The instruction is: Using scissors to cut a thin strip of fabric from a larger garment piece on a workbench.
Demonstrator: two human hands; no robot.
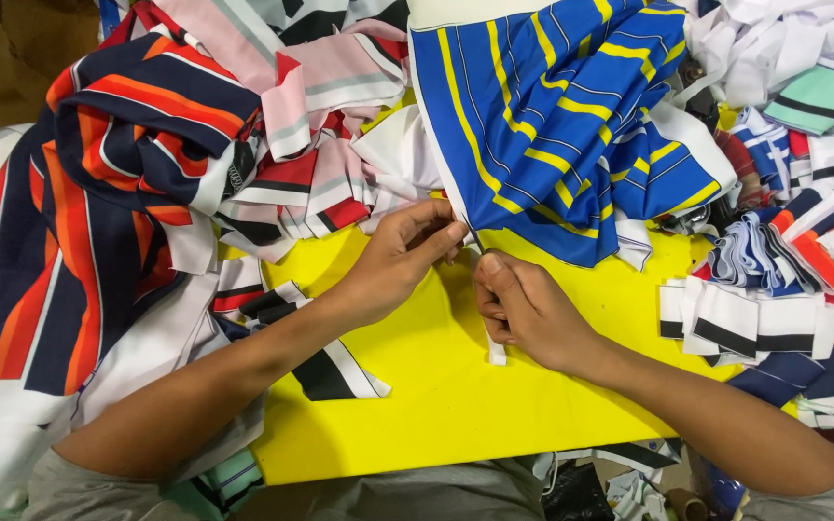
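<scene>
Head view: the left hand (pixel 400 256) pinches the white edge of the blue fabric with yellow stripes (pixel 552 116), fingertips pressed together at its lower corner. The right hand (pixel 523 309), just beside it, is closed around a narrow white fabric strip (pixel 496 352) hanging below the fist. Both hands rest over the yellow sheet-covered table (pixel 436 396). A navy, orange and red striped fabric pile (pixel 98 193) lies left; folded black-and-white striped pieces (pixel 745 323) lie right.
</scene>
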